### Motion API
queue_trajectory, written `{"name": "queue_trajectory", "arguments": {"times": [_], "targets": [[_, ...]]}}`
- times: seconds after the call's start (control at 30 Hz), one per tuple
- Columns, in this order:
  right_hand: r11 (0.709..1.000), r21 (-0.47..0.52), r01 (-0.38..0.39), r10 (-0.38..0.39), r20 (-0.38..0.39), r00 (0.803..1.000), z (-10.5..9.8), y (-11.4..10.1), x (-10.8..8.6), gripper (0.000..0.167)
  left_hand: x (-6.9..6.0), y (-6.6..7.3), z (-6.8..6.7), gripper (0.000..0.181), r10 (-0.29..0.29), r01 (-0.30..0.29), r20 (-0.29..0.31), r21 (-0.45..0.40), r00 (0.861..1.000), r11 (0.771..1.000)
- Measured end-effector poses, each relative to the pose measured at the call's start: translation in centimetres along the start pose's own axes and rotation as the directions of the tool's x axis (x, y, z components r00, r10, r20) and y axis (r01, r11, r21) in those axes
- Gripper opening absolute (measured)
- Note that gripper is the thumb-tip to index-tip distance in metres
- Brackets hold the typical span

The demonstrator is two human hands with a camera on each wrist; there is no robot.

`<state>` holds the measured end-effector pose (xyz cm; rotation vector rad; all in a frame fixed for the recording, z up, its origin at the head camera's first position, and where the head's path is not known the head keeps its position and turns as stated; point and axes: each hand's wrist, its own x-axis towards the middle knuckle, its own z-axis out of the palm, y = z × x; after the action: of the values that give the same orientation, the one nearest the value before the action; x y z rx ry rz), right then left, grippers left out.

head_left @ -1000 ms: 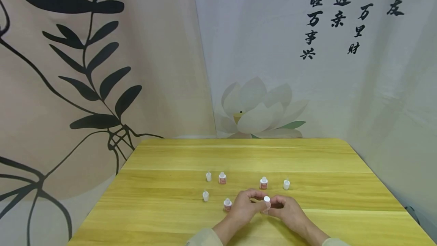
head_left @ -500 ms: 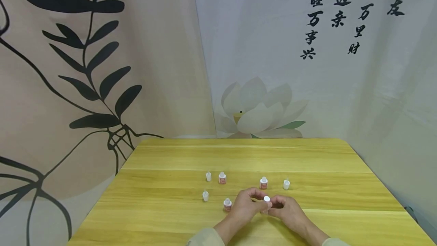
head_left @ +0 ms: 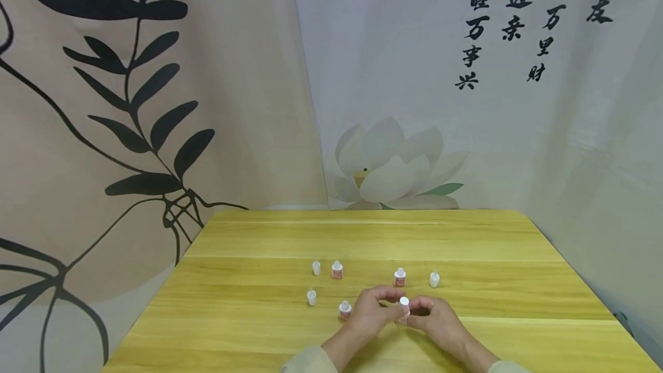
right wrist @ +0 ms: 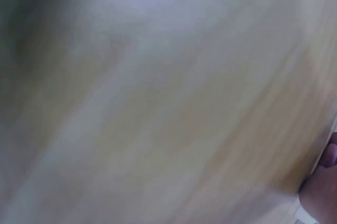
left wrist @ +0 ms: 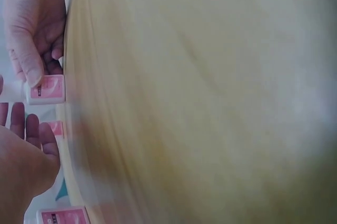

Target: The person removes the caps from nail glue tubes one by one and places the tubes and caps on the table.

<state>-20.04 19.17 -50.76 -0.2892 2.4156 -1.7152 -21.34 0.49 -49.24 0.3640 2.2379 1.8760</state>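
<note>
Between both hands, near the table's front, is a small pink-labelled bottle (left wrist: 46, 88) with a white cap (head_left: 404, 301). My right hand (head_left: 437, 322) pinches the bottle's body with thumb and fingers. My left hand (head_left: 369, 314) has its thumb and index finger at the cap, pinching it from the left. In the left wrist view the left hand's thumb is mostly cut off by the frame edge. Just left of my left hand stands another pink-labelled bottle (head_left: 345, 310). The right wrist view shows only part of the right hand (right wrist: 321, 190) at its edge.
On the wooden table (head_left: 248, 327) two more bottles stand farther back, a left one (head_left: 338, 270) and a right one (head_left: 400, 277). Small white cap-like pieces lie apart: one at the back left (head_left: 316, 268), one nearer (head_left: 312, 297), one at right (head_left: 434, 280). A printed curtain (head_left: 259, 102) hangs behind.
The left thumb shifts slightly at the white cap, forward over it and back. Both hands and the bottle stay in the same place.
</note>
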Motion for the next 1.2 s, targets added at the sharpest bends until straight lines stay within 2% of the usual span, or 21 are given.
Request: {"name": "queue_trajectory", "arguments": {"times": [0.23, 0.57, 0.9, 1.2], "targets": [[1.000, -0.003, 0.005, -0.005, -0.003, 1.000, 0.03, 0.06, 0.04, 0.025, 0.10, -0.07, -0.04, 0.022, 0.009, -0.009, 0.012, -0.012, 1.000, 1.000], [1.000, -0.011, -0.012, 0.012, 0.012, 1.000, -0.12, 0.24, 0.06, 0.023, 0.31, -0.14, 0.34, 0.015, -0.010, 0.010, -0.012, -0.013, 1.000, 1.000], [1.000, -0.026, -0.002, 0.002, 0.006, 1.000, -0.09, 0.19, 0.04, 0.023, 0.28, 0.15, 0.57, 0.018, -0.035, 0.034, -0.036, -0.012, 0.999, 0.999], [1.000, -0.006, -0.005, 0.005, 0.004, 1.000, 0.09, 0.04, 0.12, 0.025, 0.61, 0.75, 0.78, 0.019, -0.020, 0.018, -0.077, -0.033, 0.997, 0.999]]}}
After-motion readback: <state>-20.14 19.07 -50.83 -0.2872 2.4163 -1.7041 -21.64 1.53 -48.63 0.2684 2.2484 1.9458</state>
